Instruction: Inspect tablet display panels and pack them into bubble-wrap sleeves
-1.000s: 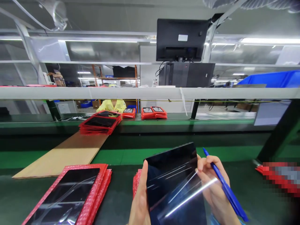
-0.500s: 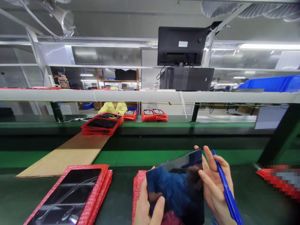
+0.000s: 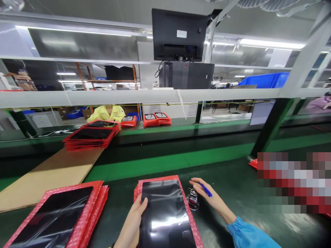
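A black tablet (image 3: 165,210) with a glossy screen lies on a stack of red bubble-wrap pouches (image 3: 190,206) in front of me. My left hand (image 3: 133,220) grips its left edge, thumb on the screen side and fingers partly hidden. To the right of the stack, my right hand (image 3: 205,193) is closed around a blue pen (image 3: 206,189), apart from the tablet. Just under its fingertips a small clear and metallic object (image 3: 193,199) with red parts rests on the dark bench; I cannot make out its kind.
Another tablet (image 3: 54,217) lies on red pouches at left. A wooden board (image 3: 57,168) leads to a taller red stack (image 3: 90,136). Behind it sits a person in yellow (image 3: 106,113). A white rail (image 3: 124,97) and green post (image 3: 271,127) frame the bench. Red items at right are blurred.
The tablet has come down from a tilted hold in both hands onto the red pouches. My right hand has left it and moved right with the pen. The view has swung right.
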Action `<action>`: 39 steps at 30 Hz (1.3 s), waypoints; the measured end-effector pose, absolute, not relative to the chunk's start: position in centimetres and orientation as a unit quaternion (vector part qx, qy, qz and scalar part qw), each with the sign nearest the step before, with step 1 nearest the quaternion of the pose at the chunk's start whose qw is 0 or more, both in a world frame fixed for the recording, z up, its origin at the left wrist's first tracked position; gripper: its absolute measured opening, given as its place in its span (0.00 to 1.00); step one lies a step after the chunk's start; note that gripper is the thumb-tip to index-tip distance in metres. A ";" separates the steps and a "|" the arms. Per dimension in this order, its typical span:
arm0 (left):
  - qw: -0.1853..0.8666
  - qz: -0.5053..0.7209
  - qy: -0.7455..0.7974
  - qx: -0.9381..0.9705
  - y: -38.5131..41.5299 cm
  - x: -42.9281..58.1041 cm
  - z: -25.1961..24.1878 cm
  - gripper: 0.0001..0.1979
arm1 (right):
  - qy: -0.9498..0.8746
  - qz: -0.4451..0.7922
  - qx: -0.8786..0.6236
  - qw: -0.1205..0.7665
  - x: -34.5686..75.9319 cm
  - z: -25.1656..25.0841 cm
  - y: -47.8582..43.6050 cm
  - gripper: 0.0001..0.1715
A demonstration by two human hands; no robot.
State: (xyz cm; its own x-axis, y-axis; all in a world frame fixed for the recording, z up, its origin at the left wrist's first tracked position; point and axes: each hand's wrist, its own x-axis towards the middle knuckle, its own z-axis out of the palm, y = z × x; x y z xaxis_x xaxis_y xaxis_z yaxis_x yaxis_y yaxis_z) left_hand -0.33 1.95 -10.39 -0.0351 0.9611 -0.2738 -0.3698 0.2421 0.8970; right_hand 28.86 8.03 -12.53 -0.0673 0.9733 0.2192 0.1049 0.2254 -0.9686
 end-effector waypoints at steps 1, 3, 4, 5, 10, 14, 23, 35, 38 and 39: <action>0.619 0.531 0.498 0.295 2.1 -0.4 -10.8 0.21 | -0.604 0.434 -0.448 0.495 28.8 -12.8 7.8 0.25; 0.607 0.529 0.527 0.272 2.2 -0.4 -11.5 0.22 | -0.623 0.440 -0.439 0.474 28.5 -13.0 7.6 0.24; 0.599 0.531 0.537 0.265 2.2 -0.4 -11.7 0.23 | -0.632 0.437 -0.437 0.467 28.4 -13.0 7.5 0.24; 0.591 0.535 0.544 0.262 2.2 -0.3 -11.8 0.24 | -0.640 0.430 -0.436 0.463 28.3 -13.0 7.5 0.23; 0.575 0.559 0.523 0.288 1.4 -0.5 -11.0 0.28 | -0.662 0.359 -0.458 0.472 28.5 -13.6 7.8 0.20; 0.544 0.571 0.524 0.323 0.5 -2.6 -10.6 0.34 | -0.658 0.245 -0.491 0.516 28.4 -14.3 6.6 0.20; 0.563 0.488 0.565 0.355 -1.2 -6.2 -13.1 0.22 | -0.803 0.126 -0.364 0.455 24.1 -14.8 2.2 0.08; 0.673 0.475 0.429 0.372 -0.8 -3.2 -7.3 0.18 | -0.824 0.115 -0.339 0.439 23.7 -15.8 1.8 0.10; 0.738 0.478 0.350 0.325 -1.4 -1.8 -6.2 0.22 | -0.818 0.108 -0.333 0.457 23.7 -15.7 2.0 0.11; 0.742 0.483 0.343 0.314 -1.6 -1.6 -6.1 0.23 | -0.815 0.105 -0.333 0.462 23.7 -15.7 2.0 0.11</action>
